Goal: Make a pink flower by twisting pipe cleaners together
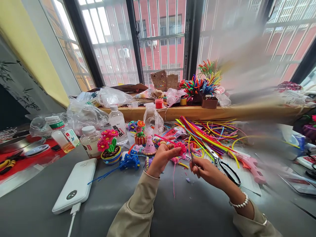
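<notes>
My left hand (163, 157) is closed in a pinch on a bright pink pipe-cleaner flower (182, 148); a straight pink stem sticks out of it to the upper left. Close to the flower's right side, my right hand (206, 171) is closed on small dark scissors (192, 157), blades pointing up. Whether the blades touch the flower I cannot tell. Below, a thin pink strand (174, 181) hangs or lies over the grey table. A pink cone-shaped figure (149, 146) stands behind my left hand.
Potted pink pipe-cleaner flowers (108, 140), a blue pipe-cleaner piece (129, 160) and a white power bank (75, 184) are on the left. Loose pipe cleaners (202, 135), large black-handled scissors (228, 172) and a pink glue gun (250, 166) lie right. Bottles (117, 123) stand behind.
</notes>
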### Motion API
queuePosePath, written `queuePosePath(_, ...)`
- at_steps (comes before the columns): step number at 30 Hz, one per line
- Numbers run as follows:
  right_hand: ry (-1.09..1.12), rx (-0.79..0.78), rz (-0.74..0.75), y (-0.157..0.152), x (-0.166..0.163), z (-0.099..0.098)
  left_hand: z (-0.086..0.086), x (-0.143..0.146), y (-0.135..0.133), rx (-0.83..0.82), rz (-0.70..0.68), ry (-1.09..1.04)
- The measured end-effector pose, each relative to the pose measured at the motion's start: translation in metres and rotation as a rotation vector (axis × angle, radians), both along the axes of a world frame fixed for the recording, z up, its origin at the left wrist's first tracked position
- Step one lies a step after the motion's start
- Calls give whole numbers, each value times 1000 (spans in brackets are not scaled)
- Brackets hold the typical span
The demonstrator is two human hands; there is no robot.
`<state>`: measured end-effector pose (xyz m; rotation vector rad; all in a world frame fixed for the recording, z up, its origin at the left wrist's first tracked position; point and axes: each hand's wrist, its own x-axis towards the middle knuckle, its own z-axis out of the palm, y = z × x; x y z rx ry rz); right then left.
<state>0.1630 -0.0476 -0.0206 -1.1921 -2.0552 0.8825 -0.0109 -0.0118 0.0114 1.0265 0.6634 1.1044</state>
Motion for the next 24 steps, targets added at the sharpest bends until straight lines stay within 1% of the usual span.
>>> queuePosePath(5,-20,27,56,-3,-3,0,0,0,-2,7,-55,37)
queuePosePath(11,-29,45,57,-5,-4,2,1,2,-3,-4,-87,66)
queuePosePath(19,-55,72,52,-3,-6,3,1,1,-3,-8,-65,79)
queuePosePath(24,-53,69,1,-3,-8,3,1,2,-3,-7,-45,83)
